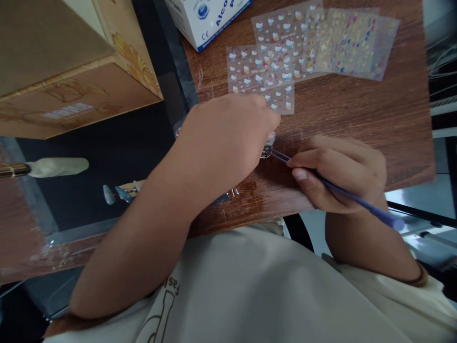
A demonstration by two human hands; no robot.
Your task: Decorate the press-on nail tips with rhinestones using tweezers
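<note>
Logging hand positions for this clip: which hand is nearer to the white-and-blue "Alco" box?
Left. The left hand is below the white-and-blue "Alco" box in view; the right hand is farther off, lower and to the right.

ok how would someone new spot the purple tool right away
Near the front edge of the brown wooden table, find the right hand. It holds the purple tool. Unlike the flat sticker sheets, this is long and slim, ending in two thin prongs.
</note>
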